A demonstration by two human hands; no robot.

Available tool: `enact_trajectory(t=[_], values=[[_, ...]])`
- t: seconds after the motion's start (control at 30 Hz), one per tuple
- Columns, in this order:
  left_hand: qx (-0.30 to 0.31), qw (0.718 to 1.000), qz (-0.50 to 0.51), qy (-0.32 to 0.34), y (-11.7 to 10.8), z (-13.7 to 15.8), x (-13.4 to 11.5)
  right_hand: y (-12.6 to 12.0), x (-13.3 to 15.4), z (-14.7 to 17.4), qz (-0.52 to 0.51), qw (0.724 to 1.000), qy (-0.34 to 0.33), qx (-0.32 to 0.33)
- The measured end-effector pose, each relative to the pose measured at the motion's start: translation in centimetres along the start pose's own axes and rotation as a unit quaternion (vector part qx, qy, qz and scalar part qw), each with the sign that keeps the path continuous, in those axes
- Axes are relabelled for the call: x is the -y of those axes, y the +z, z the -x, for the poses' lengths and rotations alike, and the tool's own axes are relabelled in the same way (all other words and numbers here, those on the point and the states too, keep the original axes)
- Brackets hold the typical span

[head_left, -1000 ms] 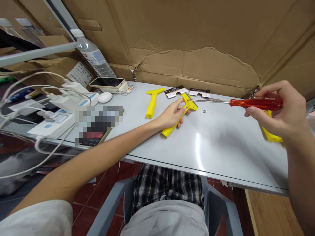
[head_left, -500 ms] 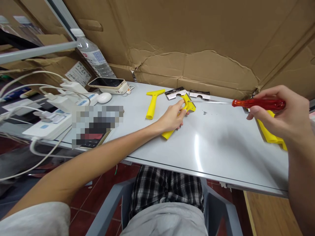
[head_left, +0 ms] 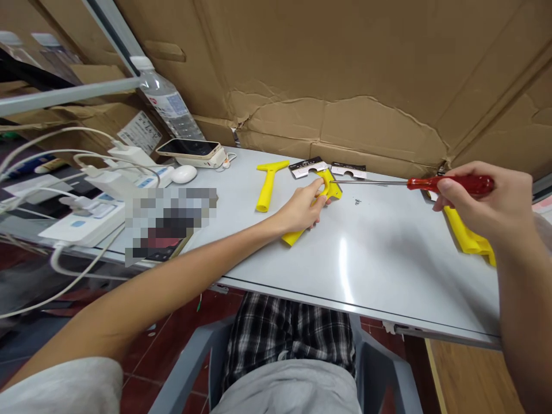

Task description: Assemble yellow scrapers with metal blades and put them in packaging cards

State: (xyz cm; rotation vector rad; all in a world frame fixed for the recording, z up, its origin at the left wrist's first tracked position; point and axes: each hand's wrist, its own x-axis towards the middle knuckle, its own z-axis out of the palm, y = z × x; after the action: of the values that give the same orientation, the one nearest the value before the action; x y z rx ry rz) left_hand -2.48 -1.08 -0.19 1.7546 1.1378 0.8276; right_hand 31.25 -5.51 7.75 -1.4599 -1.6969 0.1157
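Observation:
My left hand (head_left: 305, 206) is closed around a yellow plastic scraper (head_left: 332, 190), its handle end poking out below my palm. In my right hand (head_left: 495, 201) is a screwdriver (head_left: 451, 184) with a clear red handle, held level. Its long shaft reaches left, and the tip meets the scraper's head beside my left fingers. A second yellow T-shaped scraper part (head_left: 266, 187) lies to the left of my left hand. Behind the held scraper lie two black-and-silver blades (head_left: 348, 169). Several tiny screws (head_left: 357, 201) sit to its right.
More yellow pieces (head_left: 468, 236) lie at the right, partly behind my right forearm. On the left are a power strip (head_left: 81, 224) with white cables, a phone (head_left: 190, 148), a white mouse (head_left: 184, 174) and a water bottle (head_left: 168, 103). Cardboard (head_left: 366, 69) walls the back.
My right hand and the screwdriver have shifted slightly left and down in view, while the view itself has moved a little. My left hand keeps its grip on the scraper.

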Motion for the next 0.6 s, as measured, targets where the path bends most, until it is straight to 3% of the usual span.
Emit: enact_trajectory(t=[0.17,0.23,0.47,0.6], values=[[-0.035,0.999,0.023,-0.010,-0.6,-0.4,-0.1,1.6,-4.3,-2.5,-0.191,0.972,0.135,-0.024],[-0.046,0.998,0.039,-0.021,-0.9,-0.6,-0.2,2.6,-6.0,-3.2,-0.259,0.949,0.180,0.016],[-0.031,0.997,0.069,0.004,-1.3,-0.4,-0.3,6.1,-7.5,-2.0,-0.297,0.925,0.214,0.104],[-0.044,0.994,0.097,0.014,-1.6,-0.3,-1.0,6.8,-7.5,-1.1,-0.306,0.917,0.205,0.153]])
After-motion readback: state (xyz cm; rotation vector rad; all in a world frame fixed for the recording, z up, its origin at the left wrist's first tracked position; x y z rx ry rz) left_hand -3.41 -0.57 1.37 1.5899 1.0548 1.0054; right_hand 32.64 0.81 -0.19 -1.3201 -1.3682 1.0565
